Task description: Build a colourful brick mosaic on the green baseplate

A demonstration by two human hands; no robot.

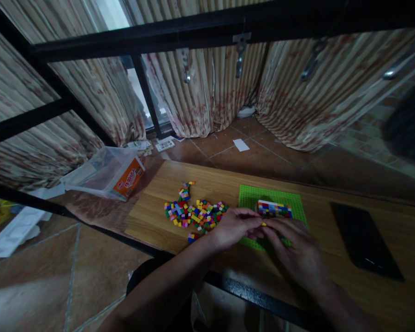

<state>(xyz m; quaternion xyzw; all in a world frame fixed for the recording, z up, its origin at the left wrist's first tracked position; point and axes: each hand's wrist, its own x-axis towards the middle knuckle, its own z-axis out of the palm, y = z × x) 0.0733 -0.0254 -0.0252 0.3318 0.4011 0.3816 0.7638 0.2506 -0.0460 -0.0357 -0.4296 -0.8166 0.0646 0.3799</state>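
Observation:
Over the near part of a green studded baseplate (pixel 251 191), my left hand (pixel 233 226) and my right hand (pixel 299 246) meet at the fingertips. Between them shows a small yellow toy brick (pixel 263 224), pinched from both sides; the fingers cover most of it. Just beyond my fingers, a low structure of multicoloured bricks (pixel 275 209) stands on the baseplate. My hands partly hide the plate's near edge. Left of my left hand, a spread of loose coloured bricks (pixel 197 214) lies on the wooden table (pixel 152 203).
A dark flat tablet-like object (pixel 364 240) lies at the table's right. Beyond the left end stands a clear plastic bin (pixel 103 173) with an orange label. A black metal frame (pixel 152 39) crosses above, with metal hooks (pixel 240 55) hanging from it. Curtains (pixel 207 92) hang behind.

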